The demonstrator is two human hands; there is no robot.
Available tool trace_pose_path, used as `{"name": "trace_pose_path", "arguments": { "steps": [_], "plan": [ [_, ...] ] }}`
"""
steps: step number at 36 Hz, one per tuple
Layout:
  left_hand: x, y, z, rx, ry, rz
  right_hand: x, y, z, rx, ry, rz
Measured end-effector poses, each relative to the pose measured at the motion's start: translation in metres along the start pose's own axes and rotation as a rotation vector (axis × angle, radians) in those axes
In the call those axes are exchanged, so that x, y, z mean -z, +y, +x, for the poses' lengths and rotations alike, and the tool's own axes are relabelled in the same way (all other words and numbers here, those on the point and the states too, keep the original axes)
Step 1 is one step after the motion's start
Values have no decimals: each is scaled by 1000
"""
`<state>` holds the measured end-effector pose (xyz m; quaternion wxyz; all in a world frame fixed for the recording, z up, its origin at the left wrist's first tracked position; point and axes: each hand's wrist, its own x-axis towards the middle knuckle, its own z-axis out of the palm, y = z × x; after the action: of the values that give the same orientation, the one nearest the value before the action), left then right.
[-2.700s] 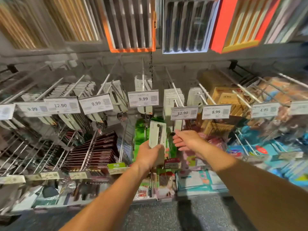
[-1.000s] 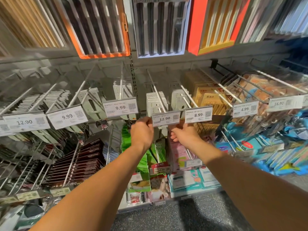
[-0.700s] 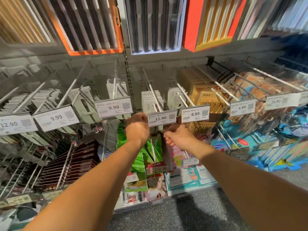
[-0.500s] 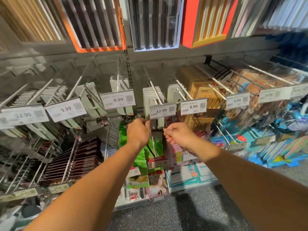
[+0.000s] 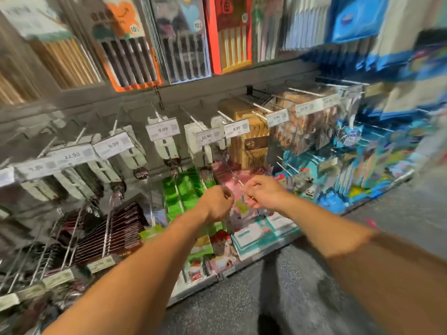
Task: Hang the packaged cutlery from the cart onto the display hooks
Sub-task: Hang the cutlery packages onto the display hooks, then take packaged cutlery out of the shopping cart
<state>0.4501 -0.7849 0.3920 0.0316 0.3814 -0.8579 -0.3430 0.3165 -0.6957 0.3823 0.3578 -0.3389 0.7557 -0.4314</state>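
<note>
From the head view, everything was smeared by motion, so fine detail was hard to call. Both hands hung in front of the display, below the row of price tags. The left hand (image 5: 216, 201) had its fingers loosely curled and nothing showed in it. The right hand (image 5: 263, 193) was curled too; a thin pale sliver showed at its fingertips, but whether it pinched something or simply crossed a hook wire behind, I couldn't tell.

The packaged cutlery (image 5: 200, 147) hung on its display hook (image 5: 193, 119), pale cards stacked behind the 12.90 price tag (image 5: 209, 136), above and just left of the hands. More pale packs hung behind the 9.99 price tag (image 5: 163, 129) beside it. Green packets (image 5: 183, 189) and pink packets (image 5: 232, 177) filled the lower hooks right behind the hands.

The cart was nowhere in view. My read: one pack looked hung and the hands were clear of it, so this was the gap between packs. The next move called for turning back to the cart, picking another pack by its card top, and lining its hole up with the hook tip.
</note>
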Motion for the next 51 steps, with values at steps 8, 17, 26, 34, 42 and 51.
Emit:
{"name": "trace_pose_path", "arguments": {
  "steps": [8,17,26,34,42,51],
  "plan": [
    [-46,78,-36,-163,-103,5,77,29,-79,-29,145,6],
    [-151,195,-58,-301,-262,-77,190,99,-175,-128,340,75],
    [-291,354,-123,-419,-456,-160,334,195,-306,-298,520,102],
    [-413,466,-178,-557,-618,-101,435,271,-419,-425,657,152],
    [-515,522,-211,-613,-822,60,488,350,-500,-557,747,245],
    [-618,533,-201,-664,-1001,328,497,459,-524,-791,868,465]
  ]
}}
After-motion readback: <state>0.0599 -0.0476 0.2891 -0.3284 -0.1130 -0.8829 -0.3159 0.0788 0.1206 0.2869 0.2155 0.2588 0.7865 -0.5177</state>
